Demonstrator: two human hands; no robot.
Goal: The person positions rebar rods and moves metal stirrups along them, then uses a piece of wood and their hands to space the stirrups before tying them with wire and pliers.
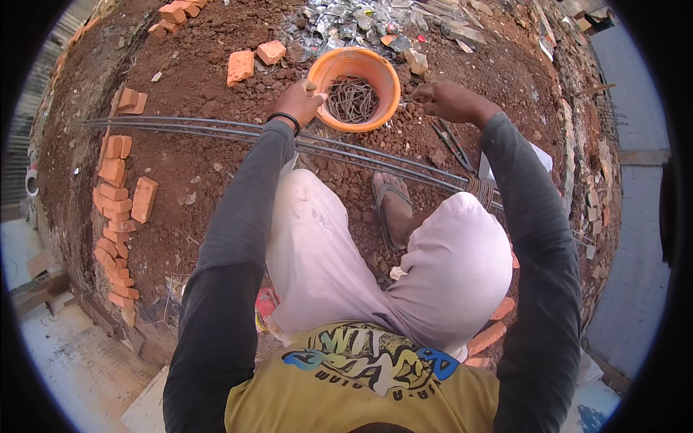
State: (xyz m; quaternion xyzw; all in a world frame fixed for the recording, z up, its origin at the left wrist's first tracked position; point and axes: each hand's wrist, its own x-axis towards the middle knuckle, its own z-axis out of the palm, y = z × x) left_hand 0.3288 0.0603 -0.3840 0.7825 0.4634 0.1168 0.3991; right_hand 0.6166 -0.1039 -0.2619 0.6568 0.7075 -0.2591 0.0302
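An orange plastic bucket (392,79) stands on the soil in front of me, holding a heap of thin brown metal rods or nails (351,99). My left hand (299,102) grips the bucket's left rim, thumb and fingers closed at its edge. To the right of the bucket hovers my right hand (449,103), fingers slightly apart and pointing toward it; I see nothing held there. Long-handled pincers (453,148) lie on the ground below that hand. Several steel reinforcing bars (361,157) run across in front of my knees, passing under my left wrist.
Loops of brown wire or rod (480,191) sit around the bars by my right knee. Stacked orange bricks (115,195) line the left, with loose bricks (240,67) beyond. Shiny litter (354,25) covers the far soil. A grey sheet wall (635,144) borders the right.
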